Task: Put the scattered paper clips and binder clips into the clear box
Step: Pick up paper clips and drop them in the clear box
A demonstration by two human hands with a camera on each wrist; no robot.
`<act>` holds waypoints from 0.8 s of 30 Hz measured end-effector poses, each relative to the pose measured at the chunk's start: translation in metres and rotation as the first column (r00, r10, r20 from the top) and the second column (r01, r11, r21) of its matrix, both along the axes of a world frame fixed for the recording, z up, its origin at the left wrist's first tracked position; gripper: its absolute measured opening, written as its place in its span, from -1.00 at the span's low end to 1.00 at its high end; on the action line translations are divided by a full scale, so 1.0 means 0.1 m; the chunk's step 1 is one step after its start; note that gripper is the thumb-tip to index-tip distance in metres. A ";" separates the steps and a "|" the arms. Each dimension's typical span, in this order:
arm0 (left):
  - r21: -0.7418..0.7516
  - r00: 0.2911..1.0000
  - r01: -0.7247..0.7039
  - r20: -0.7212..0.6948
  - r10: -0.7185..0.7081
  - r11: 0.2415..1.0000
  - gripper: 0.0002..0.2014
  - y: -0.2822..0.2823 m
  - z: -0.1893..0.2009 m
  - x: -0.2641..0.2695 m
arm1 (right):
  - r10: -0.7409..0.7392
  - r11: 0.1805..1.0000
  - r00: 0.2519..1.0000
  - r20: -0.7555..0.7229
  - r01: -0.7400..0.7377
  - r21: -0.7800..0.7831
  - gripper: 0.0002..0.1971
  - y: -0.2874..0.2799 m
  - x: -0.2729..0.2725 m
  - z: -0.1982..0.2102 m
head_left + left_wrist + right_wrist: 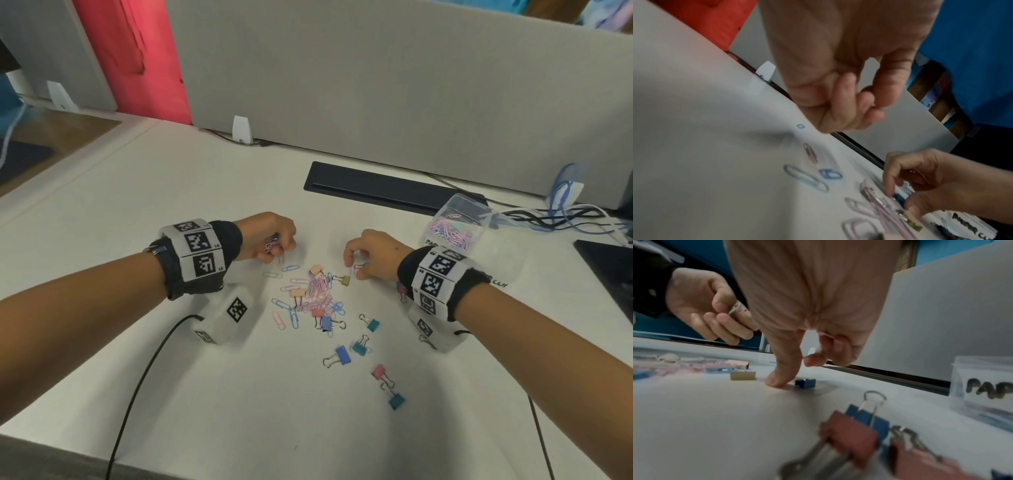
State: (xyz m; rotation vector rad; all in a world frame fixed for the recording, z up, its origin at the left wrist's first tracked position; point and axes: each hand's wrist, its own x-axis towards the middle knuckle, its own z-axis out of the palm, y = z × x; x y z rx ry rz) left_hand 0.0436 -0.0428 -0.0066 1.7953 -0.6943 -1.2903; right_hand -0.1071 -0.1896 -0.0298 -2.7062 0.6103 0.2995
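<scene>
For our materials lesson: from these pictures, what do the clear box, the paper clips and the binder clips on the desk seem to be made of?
Clear box: probably glossy transparent plastic, since the clips inside show through its walls.
Paper clips: thin bent wire in pastel pink, blue and lilac, so likely coated metal.
Binder clips: flat coloured bodies, seemingly painted sheet metal, with shiny bare wire handles, seen clearly in the right wrist view.

A white desk (171,212) fills the view, backed by a grey partition (376,85) on small white feet. A black cable tray (376,186) is set into the desk. A red panel (137,51) stands behind on the left.
</scene>
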 end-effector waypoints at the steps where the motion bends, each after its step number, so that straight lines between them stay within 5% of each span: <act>1: -0.001 1.000 0.001 0.001 -0.001 1.000 -0.76 0.01 0.03 0.01 | 0.015 1.000 1.000 -0.003 -0.015 -0.005 -0.79 0.00 0.01 0.01; 10: -0.056 0.970 -0.173 -0.184 0.161 0.983 -0.66 0.11 -0.03 0.18 | -0.033 0.999 0.995 -0.091 0.032 -0.011 -0.92 0.00 -0.07 -0.01; 14: -0.085 0.931 -0.285 -0.261 0.255 0.955 -0.69 0.08 -0.04 0.27 | -0.301 0.921 0.944 0.138 0.250 0.299 -0.78 -0.04 -0.17 0.07; 17: -0.004 0.946 -0.307 -0.112 0.304 0.952 -0.78 -0.02 -0.04 0.30 | -0.551 0.556 0.826 0.121 0.255 0.791 -0.67 -0.01 -0.25 0.18; 20: 0.117 0.944 -0.160 0.307 0.117 0.980 -0.92 -0.14 -0.02 0.21 | -0.580 0.191 0.814 -0.033 0.175 0.966 -0.66 0.03 -0.29 0.24; 22: 0.212 0.798 -0.037 0.595 -0.098 0.977 -0.77 -0.20 -0.07 0.18 | -0.548 0.024 0.824 -0.141 0.184 0.983 -0.72 0.07 -0.29 0.24; 24: 0.318 0.647 0.019 0.719 -0.254 0.948 -0.61 -0.23 -0.10 0.15 | -0.523 -0.068 0.822 -0.224 0.222 0.973 -0.80 0.14 -0.26 0.24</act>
